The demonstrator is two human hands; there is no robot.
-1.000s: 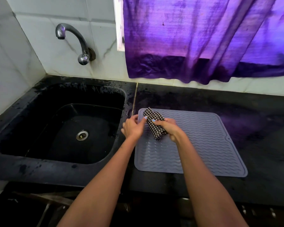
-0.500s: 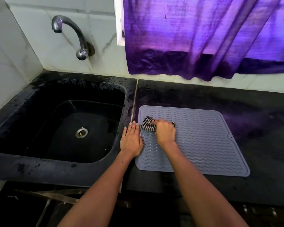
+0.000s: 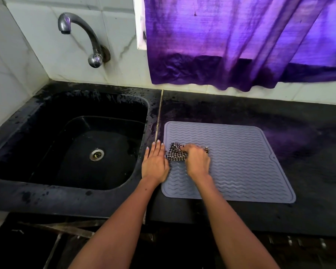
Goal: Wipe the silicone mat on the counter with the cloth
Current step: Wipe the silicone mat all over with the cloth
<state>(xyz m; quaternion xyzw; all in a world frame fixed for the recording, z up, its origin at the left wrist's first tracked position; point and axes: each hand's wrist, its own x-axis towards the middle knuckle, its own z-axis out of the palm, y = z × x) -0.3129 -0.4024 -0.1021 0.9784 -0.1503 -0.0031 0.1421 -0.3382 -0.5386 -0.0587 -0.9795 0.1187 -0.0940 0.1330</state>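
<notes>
Head view: grey silicone mat [image 3: 246, 164] lies flat on the black counter [image 3: 308, 152], its surface ribbed with wavy lines and edged by a raised rim; the mat's 9 o'clock edge runs just beside the seam strip [image 3: 159, 117] that divides counter from sink [image 3: 27, 193]; its 6 o'clock edge sits near the counter's front lip; bare counter shows toward 3 o'clock and toward 12 o'clock, up to the tiled wall [image 3: 116, 35]; most of the mat from its centre toward 3 o'clock is uncovered. Purple curtain [image 3: 241, 41] hangs at 12 to 1 o'clock, its hem above the counter and apart from the mat; tap [image 3: 80, 33] on the wall at 10 o'clock, spout over the sink basin.

Checked cloth [image 3: 176, 153], black and white, bunched, lies on the mat's 9 o'clock part, roughly midway along that edge; a small end of it shows at the 3 o'clock side of the right hand.

Right hand [image 3: 197, 162]: palm down, knuckles up, fingers curled over the cloth and clamping it against the mat; forearm runs in from 5 o'clock.

Left hand [image 3: 155, 162]: flat, fingers [image 3: 157, 147] straight and together pointing to 12 o'clock, gripping nothing; it rests at the mat's 9 o'clock edge, thumb side just overlapping the rim, just beside the cloth; forearm enters from 7 o'clock.
</notes>
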